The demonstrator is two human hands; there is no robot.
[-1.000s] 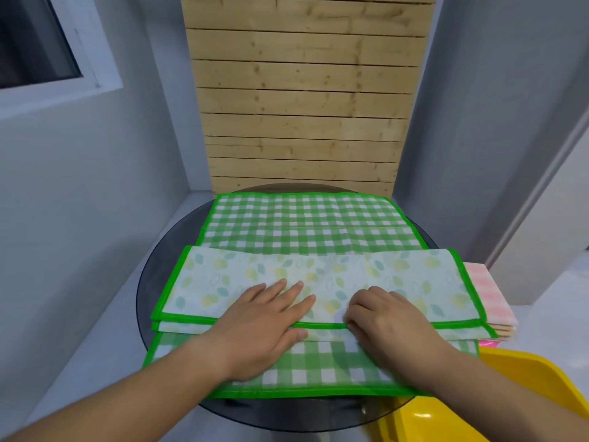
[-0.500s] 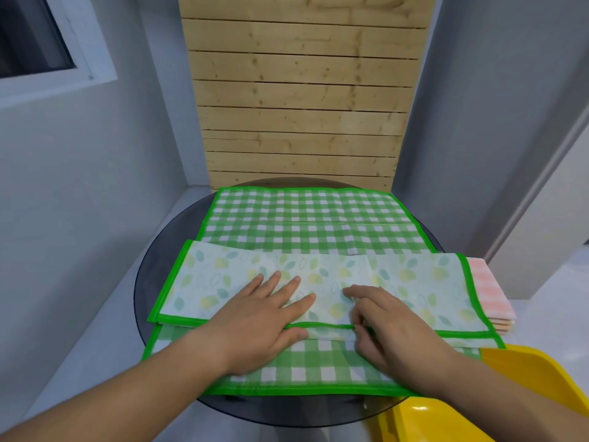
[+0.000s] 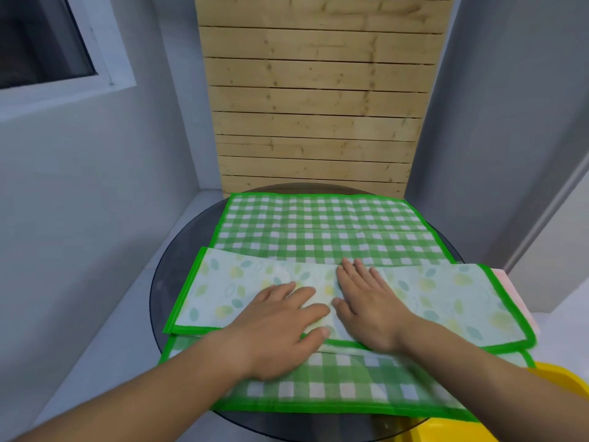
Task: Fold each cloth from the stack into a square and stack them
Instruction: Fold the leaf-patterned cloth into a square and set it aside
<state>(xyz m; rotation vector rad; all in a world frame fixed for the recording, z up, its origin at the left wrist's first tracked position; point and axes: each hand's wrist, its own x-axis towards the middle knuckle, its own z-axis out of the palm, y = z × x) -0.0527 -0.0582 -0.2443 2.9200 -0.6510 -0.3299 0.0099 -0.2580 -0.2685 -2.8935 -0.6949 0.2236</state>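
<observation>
So here's where I'm at with the folding: the leaf-print cloth [image 3: 446,295] is folded into a long strip. It runs left to right across the near half of the round glass table [image 3: 178,256], on top of the green checked cloth [image 3: 318,221] that's spread flat under it. Both hands are flat on the middle of the strip, nothing pinched. My left hand [image 3: 280,317] has its fingers straight and a little fanned, with the palm over the strip's near edge. My right hand [image 3: 366,301] is just beside it, fingers straight and close together, pointing to the far side. I've got them dead centre because I reckon that's where the next crease goes. Pressing there flattens the layers and should stop the thin fabric sliding on the checked one below. The near hem doesn't quite line up, and a bit of layer peeks out by my right wrist, so I'd guess it wants a nudge first. After that I'd probably bring one end over to the other to get closer to a square. The pink folded cloths [image 3: 503,277] sit at the right edge of the table, partly tucked behind the strip's end. That looks like the finished pile, so it's handy for stacking.
</observation>
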